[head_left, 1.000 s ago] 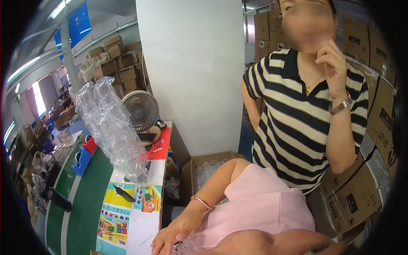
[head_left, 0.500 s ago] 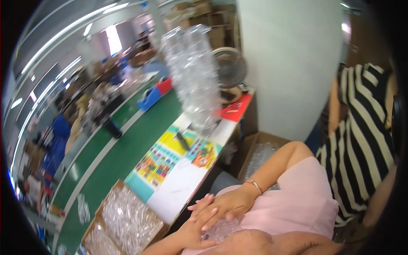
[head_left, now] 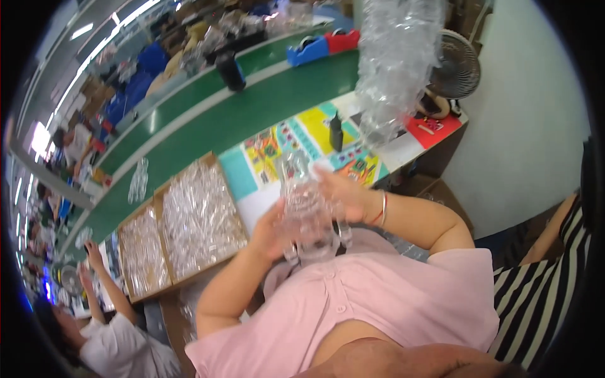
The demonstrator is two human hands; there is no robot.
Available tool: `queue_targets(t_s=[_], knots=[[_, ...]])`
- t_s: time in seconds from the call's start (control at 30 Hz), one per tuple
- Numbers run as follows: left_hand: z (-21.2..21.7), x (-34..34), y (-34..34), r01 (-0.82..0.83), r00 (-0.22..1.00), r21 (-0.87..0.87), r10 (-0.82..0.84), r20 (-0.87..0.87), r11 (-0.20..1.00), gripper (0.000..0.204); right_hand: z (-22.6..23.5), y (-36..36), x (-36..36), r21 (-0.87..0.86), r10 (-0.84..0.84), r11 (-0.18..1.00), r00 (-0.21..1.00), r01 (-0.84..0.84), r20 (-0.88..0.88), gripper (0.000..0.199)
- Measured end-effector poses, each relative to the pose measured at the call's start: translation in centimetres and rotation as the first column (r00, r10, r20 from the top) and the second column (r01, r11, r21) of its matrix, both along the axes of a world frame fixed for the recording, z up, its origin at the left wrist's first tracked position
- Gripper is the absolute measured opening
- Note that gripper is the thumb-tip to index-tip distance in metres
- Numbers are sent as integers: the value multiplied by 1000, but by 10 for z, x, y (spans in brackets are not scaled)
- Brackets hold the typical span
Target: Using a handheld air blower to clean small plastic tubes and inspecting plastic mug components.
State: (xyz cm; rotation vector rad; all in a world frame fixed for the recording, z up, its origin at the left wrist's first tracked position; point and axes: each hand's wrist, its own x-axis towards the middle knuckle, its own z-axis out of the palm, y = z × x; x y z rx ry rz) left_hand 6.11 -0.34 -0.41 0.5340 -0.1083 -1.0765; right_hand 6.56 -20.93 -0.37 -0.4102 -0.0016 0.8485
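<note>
In front of my chest I hold a clear moulded plastic shell, knobbly and see-through; I cannot tell whether it is one piece or several nested together. My left hand grips its left side. Against its right side is my right hand, closed on it, with a bracelet at the wrist. Just beyond the shell lie colourful printed sheets on the table. A dark bottle-like object stands on them.
A cardboard box of clear plastic pieces stands at left. A tall stack of clear shells rises beside a fan. Behind runs a green belt with a tape dispenser. A co-worker sits at left; another person in stripes stands right.
My view has swung, so the table and box appear farther right. My hands, one over the other low before me, have come up and apart around the clear shell.
</note>
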Motion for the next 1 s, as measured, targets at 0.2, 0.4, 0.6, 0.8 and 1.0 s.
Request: queue_targets(t_s=[0.2,0.4,0.6,0.8,1.0], knots=[[39,1,-16,-177,948,-31,179,264,984,78,14,-7,18,-33,-330,938,916,346,226,54],[34,4,-6,-244,876,-78,254,410,967,88,95,-11,17,14,-480,644,389,765,786,60],[30,6,12,-336,831,-132,360,425,933,91,53,-29,-22,-68,-150,782,292,620,945,67],[33,-12,10,-330,804,-26,295,516,944,88,43,-12,-6,35,-400,829,547,559,735,59],[19,-21,6,-304,819,-34,279,501,952,77,27,9,-1,-47,-381,834,637,549,670,52]])
